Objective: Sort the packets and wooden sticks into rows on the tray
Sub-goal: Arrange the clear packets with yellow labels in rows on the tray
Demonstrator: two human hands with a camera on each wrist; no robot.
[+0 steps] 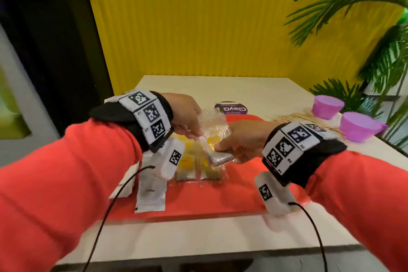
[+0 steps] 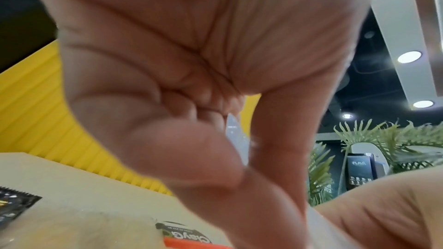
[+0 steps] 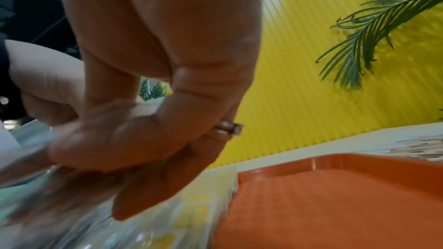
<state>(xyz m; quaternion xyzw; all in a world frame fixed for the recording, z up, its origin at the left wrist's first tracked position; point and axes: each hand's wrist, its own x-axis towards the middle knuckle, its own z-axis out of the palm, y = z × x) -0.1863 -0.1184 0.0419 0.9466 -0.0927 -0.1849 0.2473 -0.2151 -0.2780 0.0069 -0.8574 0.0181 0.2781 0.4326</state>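
A red tray [image 1: 198, 199] lies on the white table. My left hand [image 1: 196, 133] hovers over its back left and pinches a crinkled clear packet [image 1: 213, 120] between thumb and fingers; that clear packet [image 2: 236, 139] shows in the pinch. My right hand [image 1: 220, 146] faces it and grips a flat silver packet [image 1: 221, 158] together with the clear film. Clear packets with yellow contents [image 1: 187, 166] lie under both hands, also seen as yellow packets [image 3: 189, 205]. A white packet [image 1: 151, 196] lies at the tray's front left. Wooden sticks [image 1: 293, 117] are piled on the table, right of the tray.
Two purple cups [image 1: 327, 106] [image 1: 358, 126] stand at the table's right edge beside palm fronds. A purple round label [image 1: 230, 108] lies behind the tray. The tray's right half [image 3: 335, 196] is bare. A yellow ribbed wall backs the table.
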